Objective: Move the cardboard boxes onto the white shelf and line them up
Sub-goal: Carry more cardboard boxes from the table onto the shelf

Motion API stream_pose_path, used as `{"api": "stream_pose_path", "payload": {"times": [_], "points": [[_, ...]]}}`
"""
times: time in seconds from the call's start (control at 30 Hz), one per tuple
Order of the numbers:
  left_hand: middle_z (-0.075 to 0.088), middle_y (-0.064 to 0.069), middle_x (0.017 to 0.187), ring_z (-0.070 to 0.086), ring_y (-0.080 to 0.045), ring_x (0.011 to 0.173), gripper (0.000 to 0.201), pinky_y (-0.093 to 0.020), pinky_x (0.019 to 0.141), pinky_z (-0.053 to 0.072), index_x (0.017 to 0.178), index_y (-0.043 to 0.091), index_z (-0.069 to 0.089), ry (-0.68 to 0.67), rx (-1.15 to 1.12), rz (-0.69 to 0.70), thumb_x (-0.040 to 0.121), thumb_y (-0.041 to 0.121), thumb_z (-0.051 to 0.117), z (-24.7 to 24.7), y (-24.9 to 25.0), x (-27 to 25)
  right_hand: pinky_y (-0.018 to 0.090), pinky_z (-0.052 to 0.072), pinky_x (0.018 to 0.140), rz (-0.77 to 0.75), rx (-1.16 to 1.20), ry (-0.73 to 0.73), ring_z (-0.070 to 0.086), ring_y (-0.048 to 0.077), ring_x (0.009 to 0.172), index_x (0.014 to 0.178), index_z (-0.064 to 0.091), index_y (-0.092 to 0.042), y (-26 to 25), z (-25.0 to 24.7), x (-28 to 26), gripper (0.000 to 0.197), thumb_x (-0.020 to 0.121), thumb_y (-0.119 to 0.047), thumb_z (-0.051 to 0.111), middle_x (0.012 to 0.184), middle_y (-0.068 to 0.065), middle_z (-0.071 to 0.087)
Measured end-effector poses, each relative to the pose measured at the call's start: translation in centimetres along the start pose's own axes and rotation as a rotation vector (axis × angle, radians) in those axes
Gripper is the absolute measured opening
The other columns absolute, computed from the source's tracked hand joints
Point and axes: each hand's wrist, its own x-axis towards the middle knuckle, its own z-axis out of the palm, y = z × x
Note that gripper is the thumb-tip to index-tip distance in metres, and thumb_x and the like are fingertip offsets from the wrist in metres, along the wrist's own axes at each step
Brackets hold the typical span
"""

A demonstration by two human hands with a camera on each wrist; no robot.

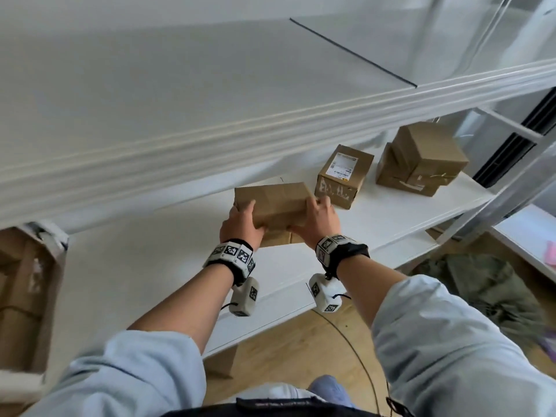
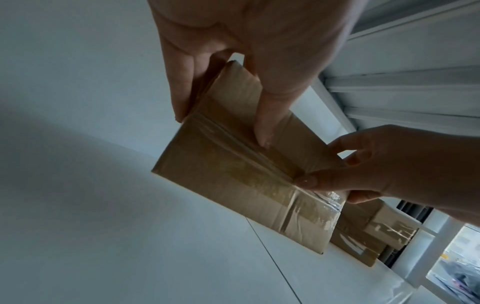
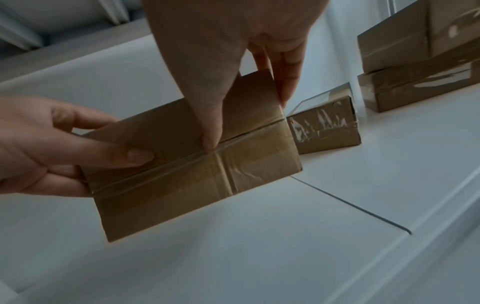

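Note:
A flat brown cardboard box with taped seams hangs, tilted, just above the white shelf board. My left hand grips its left end, thumb on the near face. Its right end is gripped the same way by my right hand. On the shelf to the right of it stands a small box with a white label. Farther right, two boxes are stacked.
The upper shelf's front beam runs low over the boxes. A metal upright bounds the shelf at the right. A large cardboard box stands at the far left. Below are a wooden floor and a dark bag.

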Motion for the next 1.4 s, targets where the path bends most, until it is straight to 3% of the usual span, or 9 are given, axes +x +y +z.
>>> {"api": "stream_pose_path", "payload": {"times": [0.23, 0.57, 0.73, 0.8, 0.9, 1.13, 1.4], "points": [[0.041, -0.011, 0.15, 0.054, -0.034, 0.124, 0.074, -0.037, 0.104, 0.043, 0.149, 0.035, 0.037, 0.077, -0.027, -0.019, 0.084, 0.036, 0.074, -1.0, -1.7, -8.7, 0.041, 0.048, 0.089, -0.055, 0.043, 0.053, 0.054, 0.035, 0.103, 0.123, 0.048, -0.011, 0.1, 0.1, -8.2, 0.074, 0.07, -0.05, 0.082, 0.119, 0.015, 0.047], [0.044, -0.009, 0.147, 0.052, -0.031, 0.127, 0.072, -0.035, 0.106, 0.04, 0.148, 0.03, 0.042, 0.22, -0.125, -0.172, 0.084, 0.032, 0.075, -1.1, -4.0, -26.9, 0.042, 0.048, 0.089, -0.229, 0.067, -0.043, 0.054, 0.036, 0.101, 0.121, 0.049, -0.009, 0.3, -0.1, -21.0, 0.074, 0.068, -0.048, 0.084, 0.119, 0.015, 0.046], [0.048, -0.007, 0.144, 0.05, -0.027, 0.13, 0.069, -0.037, 0.108, 0.042, 0.143, 0.027, 0.05, 0.298, -0.177, -0.254, 0.082, 0.048, 0.075, -3.7, -6.6, -33.5, 0.04, 0.048, 0.085, -0.305, 0.089, -0.092, 0.055, 0.035, 0.099, 0.12, 0.05, -0.01, -2.5, 0.4, -27.2, 0.076, 0.066, -0.051, 0.084, 0.12, 0.013, 0.044], [0.051, -0.006, 0.141, 0.052, -0.026, 0.126, 0.061, -0.036, 0.104, 0.043, 0.139, 0.027, 0.054, 0.348, -0.199, -0.285, 0.087, 0.055, 0.067, -5.0, -7.7, -35.6, 0.041, 0.05, 0.084, -0.349, 0.091, -0.1, 0.056, 0.034, 0.096, 0.12, 0.051, -0.009, -4.1, 0.7, -29.2, 0.077, 0.064, -0.051, 0.085, 0.12, 0.013, 0.043], [0.056, -0.007, 0.135, 0.056, -0.027, 0.118, 0.045, -0.037, 0.1, 0.046, 0.135, 0.028, 0.059, 0.421, -0.196, -0.329, 0.096, 0.05, 0.055, -6.7, -10.1, -38.1, 0.044, 0.052, 0.083, -0.428, 0.065, -0.108, 0.056, 0.033, 0.092, 0.12, 0.051, -0.01, -6.7, 1.4, -32.0, 0.079, 0.062, -0.055, 0.083, 0.118, 0.012, 0.042], [0.061, -0.006, 0.126, 0.059, -0.027, 0.113, 0.031, -0.04, 0.095, 0.048, 0.128, 0.023, 0.062, 0.548, -0.158, -0.453, 0.1, 0.033, 0.052, -10.5, -17.9, -42.9, 0.043, 0.055, 0.077, -0.58, -0.013, -0.189, 0.059, 0.03, 0.083, 0.122, 0.049, -0.013, -14.9, 4.4, -37.7, 0.085, 0.061, -0.063, 0.081, 0.116, 0.01, 0.039], [0.061, -0.008, 0.128, 0.057, -0.027, 0.115, 0.033, -0.04, 0.098, 0.046, 0.129, 0.021, 0.061, 0.625, -0.202, -0.584, 0.103, 0.031, 0.046, -16.8, -33.5, -46.6, 0.043, 0.054, 0.076, -0.812, -0.1, -0.196, 0.057, 0.033, 0.08, 0.117, 0.049, -0.011, -30.8, 9.0, -42.1, 0.074, 0.066, -0.058, 0.075, 0.115, 0.012, 0.041]]}}
